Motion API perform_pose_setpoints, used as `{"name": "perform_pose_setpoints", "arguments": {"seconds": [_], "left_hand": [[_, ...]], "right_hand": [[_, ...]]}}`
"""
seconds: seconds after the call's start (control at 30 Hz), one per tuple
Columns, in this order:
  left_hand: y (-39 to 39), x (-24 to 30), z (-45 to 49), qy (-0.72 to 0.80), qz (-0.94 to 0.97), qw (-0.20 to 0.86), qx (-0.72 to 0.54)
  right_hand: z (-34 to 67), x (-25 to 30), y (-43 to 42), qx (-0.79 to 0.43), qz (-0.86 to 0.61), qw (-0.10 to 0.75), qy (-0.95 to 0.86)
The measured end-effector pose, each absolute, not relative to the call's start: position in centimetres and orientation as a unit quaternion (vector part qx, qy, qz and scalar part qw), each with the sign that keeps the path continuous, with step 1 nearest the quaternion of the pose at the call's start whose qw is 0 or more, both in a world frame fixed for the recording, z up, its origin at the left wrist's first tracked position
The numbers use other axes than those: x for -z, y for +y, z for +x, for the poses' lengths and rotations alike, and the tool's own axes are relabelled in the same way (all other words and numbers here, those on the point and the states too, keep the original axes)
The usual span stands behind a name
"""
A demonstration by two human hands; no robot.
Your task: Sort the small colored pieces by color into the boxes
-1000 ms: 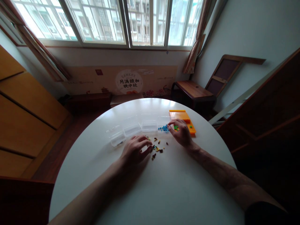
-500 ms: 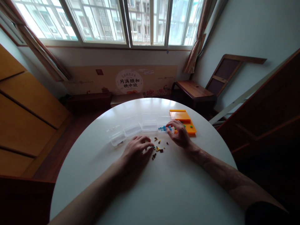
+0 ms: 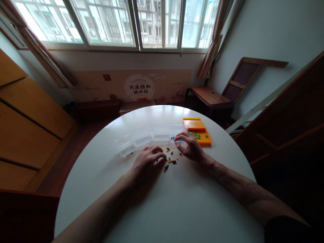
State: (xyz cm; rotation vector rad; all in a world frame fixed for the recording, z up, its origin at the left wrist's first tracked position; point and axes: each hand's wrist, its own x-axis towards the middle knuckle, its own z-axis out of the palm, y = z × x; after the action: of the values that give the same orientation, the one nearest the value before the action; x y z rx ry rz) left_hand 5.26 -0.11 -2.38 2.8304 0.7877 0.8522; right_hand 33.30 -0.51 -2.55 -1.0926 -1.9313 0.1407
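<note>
Round white tabletop point(image 3: 177, 209), both forearms laid across it. Row of four clear plastic boxes point(image 3: 141, 136) near the far edge, with an orange tray point(image 3: 196, 125) just beside the rightmost, green bits inside. Left hand point(image 3: 148, 163) flat, fingers loosely curled, resting at the edge of the scattered small bricks point(image 3: 170, 159); grip state impossible to tell. Right hand point(image 3: 191, 148) beside the box with blue pieces point(image 3: 174, 138), fingertips narrowly pinched, anything held too small to see.
</note>
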Motion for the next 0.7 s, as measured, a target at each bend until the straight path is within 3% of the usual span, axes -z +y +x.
{"name": "perform_pose_setpoints", "arguments": {"seconds": [0.7], "left_hand": [[-0.42, 1.87, 5.57, 0.268, 0.924, 0.067, -0.264]], "right_hand": [[33.08, 2.52, -0.71, -0.056, -0.394, 0.435, -0.807]]}}
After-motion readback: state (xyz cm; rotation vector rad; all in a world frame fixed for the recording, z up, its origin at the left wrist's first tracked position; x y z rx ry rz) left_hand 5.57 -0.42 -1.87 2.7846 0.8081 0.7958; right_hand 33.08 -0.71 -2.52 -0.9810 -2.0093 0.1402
